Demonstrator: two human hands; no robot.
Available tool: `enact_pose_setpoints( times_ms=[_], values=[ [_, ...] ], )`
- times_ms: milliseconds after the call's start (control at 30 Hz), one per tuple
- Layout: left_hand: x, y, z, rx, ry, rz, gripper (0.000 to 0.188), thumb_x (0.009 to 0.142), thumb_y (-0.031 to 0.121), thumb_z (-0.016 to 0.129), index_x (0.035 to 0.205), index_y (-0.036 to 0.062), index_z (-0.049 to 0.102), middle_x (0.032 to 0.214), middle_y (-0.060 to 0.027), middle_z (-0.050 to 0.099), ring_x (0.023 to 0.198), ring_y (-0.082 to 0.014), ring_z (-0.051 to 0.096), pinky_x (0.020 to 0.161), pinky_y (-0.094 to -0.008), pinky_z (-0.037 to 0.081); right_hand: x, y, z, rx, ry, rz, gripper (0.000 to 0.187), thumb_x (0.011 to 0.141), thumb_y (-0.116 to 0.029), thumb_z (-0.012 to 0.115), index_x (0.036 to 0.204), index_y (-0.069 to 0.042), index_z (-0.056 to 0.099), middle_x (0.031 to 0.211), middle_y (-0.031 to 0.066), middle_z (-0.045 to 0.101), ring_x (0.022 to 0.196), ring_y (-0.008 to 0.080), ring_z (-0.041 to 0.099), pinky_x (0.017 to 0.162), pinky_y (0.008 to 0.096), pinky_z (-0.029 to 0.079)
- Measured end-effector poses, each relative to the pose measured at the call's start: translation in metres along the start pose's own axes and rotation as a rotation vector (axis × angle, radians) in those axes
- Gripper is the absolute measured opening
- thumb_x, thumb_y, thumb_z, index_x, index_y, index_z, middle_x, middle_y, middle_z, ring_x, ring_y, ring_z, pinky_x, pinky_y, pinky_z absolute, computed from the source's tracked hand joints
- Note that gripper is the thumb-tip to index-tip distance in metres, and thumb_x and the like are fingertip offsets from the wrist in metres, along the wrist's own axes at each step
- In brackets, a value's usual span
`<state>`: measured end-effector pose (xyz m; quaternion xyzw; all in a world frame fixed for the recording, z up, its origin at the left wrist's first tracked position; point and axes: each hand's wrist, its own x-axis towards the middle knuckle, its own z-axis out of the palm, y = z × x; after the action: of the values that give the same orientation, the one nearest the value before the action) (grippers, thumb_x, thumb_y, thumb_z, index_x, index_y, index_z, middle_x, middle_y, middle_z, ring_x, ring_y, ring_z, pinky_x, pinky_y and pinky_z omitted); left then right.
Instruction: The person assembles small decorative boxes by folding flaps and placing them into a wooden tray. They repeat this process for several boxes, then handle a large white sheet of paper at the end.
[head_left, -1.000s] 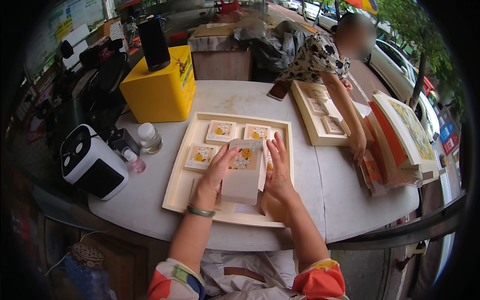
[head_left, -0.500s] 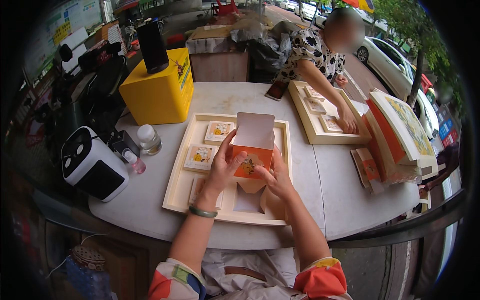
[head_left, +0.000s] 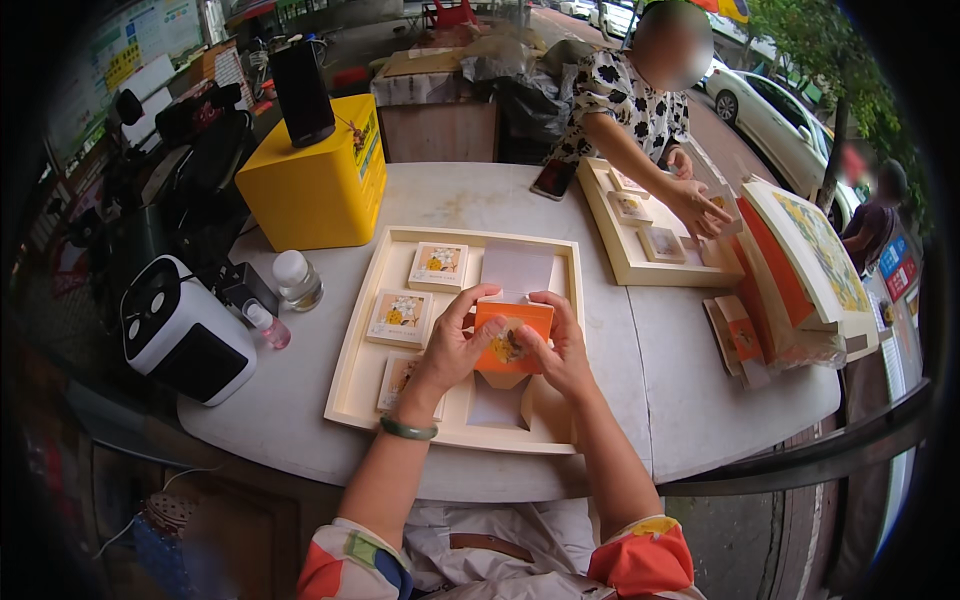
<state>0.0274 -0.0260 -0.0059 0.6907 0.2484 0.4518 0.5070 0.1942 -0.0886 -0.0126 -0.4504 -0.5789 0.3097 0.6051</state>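
Observation:
Between my left hand (head_left: 458, 345) and my right hand (head_left: 562, 345) is a small orange carton (head_left: 514, 348) with a floral picture on its front. Both thumbs press on that front, while the other fingers curl round its sides and top. Beyond its top edge a pale panel (head_left: 517, 268) shows; I cannot tell whether it is the carton's flap. The carton is above a light wooden tray (head_left: 470, 437). Square flower-printed packages (head_left: 400, 316) line the tray's left side. Just below my hands, an unfolded piece of card with a pale inner face (head_left: 495, 407) lies in the tray.
Across the table a person's hand (head_left: 700, 208) hovers over a second wooden tray (head_left: 665, 274). Orange and cream bags (head_left: 790, 270) stand at right. At left are a yellow cabinet (head_left: 300, 195), a clear jar (head_left: 298, 282), a pink spray bottle (head_left: 268, 325) and a white appliance (head_left: 190, 330).
The carton's white flap no longer stands upright, and my fingers have shifted to its top edge. The other person's hand has risen off the packages in the second tray.

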Motion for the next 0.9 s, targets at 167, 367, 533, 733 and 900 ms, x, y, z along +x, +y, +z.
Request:
enact_pose_setpoints(
  times_ms=[167,367,533,733,900],
  values=[
    [0.0,-0.005,0.0,0.071,0.0,-0.007,0.031,0.089,0.021,0.066,0.112,0.0043,0.053,0.112,-0.0095,0.058,0.091,-0.0138,0.059,0.07,-0.0258,0.053,0.001,0.011,-0.004,-0.025,-0.024,-0.004,0.031,0.086,-0.012,0.067,0.106,-0.003,0.046,0.122,0.01,0.044,0.105,0.0194,0.058,0.075,0.0304,0.059],
    [0.0,-0.006,0.001,0.098,0.054,0.052,0.029,0.087,0.017,0.067,0.108,0.004,0.052,0.117,-0.01,0.053,0.097,-0.0166,0.057,0.073,-0.0264,0.052,0.001,-0.001,0.0,-0.113,0.016,-0.029,0.034,0.084,-0.012,0.07,0.105,-0.002,0.045,0.132,0.013,0.04,0.106,0.02,0.057,0.075,0.0301,0.059],
    [0.001,-0.005,0.003,-0.163,0.11,0.014,0.039,0.085,0.014,0.07,0.115,0.0029,0.047,0.119,-0.0109,0.051,0.097,-0.0158,0.058,0.078,-0.0258,0.051,-0.001,0.007,0.0,0.117,0.006,0.078,0.048,0.081,-0.008,0.073,0.116,-0.004,0.041,0.127,0.0146,0.046,0.104,0.0219,0.06,0.075,0.0317,0.058],
    [0.002,0.0,-0.001,-0.182,0.026,-0.033,0.044,0.086,0.01,0.069,0.121,0.0057,0.042,0.111,-0.0091,0.055,0.098,-0.0134,0.058,0.078,-0.0251,0.052,-0.001,-0.003,0.007,0.086,0.104,-0.015,0.073,0.079,-0.007,0.074,0.135,-0.01,0.027,0.117,0.0136,0.051,0.097,0.0237,0.062,0.076,0.0324,0.057],
    [0.001,-0.008,-0.002,-0.18,0.024,-0.051,0.049,0.086,0.013,0.068,0.124,0.0045,0.039,0.114,-0.0102,0.055,0.1,-0.0149,0.058,0.08,-0.0264,0.051,0.002,0.002,0.002,-0.031,0.05,-0.113,0.056,0.078,-0.005,0.074,0.125,-0.007,0.045,0.116,0.0112,0.051,0.099,0.0209,0.06,0.076,0.0307,0.057]
  ],
)
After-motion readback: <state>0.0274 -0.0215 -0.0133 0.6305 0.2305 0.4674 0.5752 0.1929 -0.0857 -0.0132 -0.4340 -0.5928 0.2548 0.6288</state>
